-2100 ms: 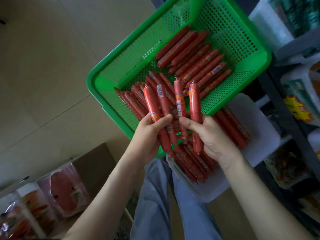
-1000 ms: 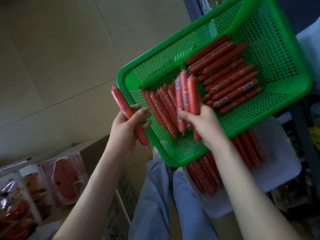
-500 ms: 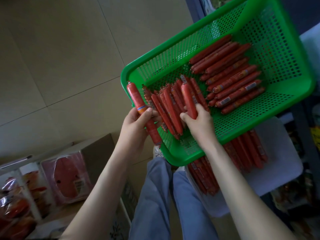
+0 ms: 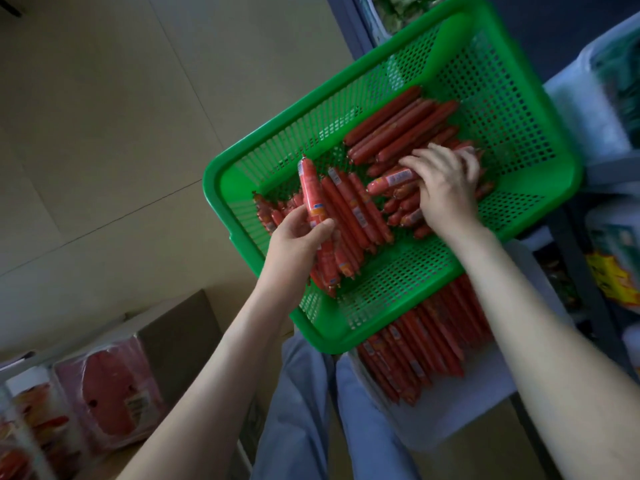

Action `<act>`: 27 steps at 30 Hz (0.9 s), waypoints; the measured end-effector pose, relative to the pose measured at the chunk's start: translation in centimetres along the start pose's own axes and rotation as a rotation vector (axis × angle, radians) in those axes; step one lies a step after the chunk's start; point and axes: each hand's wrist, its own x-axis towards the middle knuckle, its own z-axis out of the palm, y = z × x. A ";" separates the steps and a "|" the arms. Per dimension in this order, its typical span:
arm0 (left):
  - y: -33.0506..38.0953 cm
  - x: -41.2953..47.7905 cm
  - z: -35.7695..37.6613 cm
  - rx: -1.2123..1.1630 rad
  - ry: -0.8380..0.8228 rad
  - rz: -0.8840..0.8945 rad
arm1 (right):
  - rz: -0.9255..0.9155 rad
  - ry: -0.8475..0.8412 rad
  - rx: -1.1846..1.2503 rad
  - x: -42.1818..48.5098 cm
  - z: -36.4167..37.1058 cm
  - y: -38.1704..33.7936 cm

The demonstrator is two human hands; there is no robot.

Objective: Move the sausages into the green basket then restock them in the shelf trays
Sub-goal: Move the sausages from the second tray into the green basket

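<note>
Left hand point(image 4: 297, 241) around one sausage point(image 4: 309, 188)

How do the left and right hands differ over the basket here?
The left hand grips one sausage, its tip raised above the near pile; the right hand lies palm down on the far pile. The left hand is by the near-left wall of the basket; the right hand reaches deeper in. The left hand's grip is plain; whether the right hand holds anything is unclear. Both are bare and over the basket.
</note>
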 end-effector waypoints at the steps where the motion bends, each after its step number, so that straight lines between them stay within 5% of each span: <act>1: 0.1 0.3 0.3 0.001 0.002 -0.003 | 0.028 -0.113 -0.053 0.6 0.6 1.1; 4: 0.2 1.0 1.2 0.078 -0.007 0.009 | 0.073 -0.439 -0.021 1.5 1.8 2.7; 8: -0.3 1.7 2.8 0.279 -0.035 0.062 | 0.094 -0.377 0.345 1.2 -0.2 0.5; 11: -0.5 1.8 4.4 0.639 -0.054 0.218 | 0.344 -0.389 0.910 -0.8 -2.6 -2.5; 13: -0.3 1.7 5.7 0.887 -0.135 0.319 | 0.412 -0.452 1.071 -2.4 -3.4 -4.2; 18: -1.0 2.5 7.1 1.215 -0.388 0.422 | 0.554 -0.259 0.913 -2.7 -2.3 -2.4; 22: -3.1 3.4 5.0 1.639 -0.230 0.664 | 0.725 0.035 0.620 -1.3 -2.4 1.9; 27: -5.9 4.7 1.8 1.969 -0.234 0.626 | 0.534 -0.271 -0.187 -1.8 0.3 3.1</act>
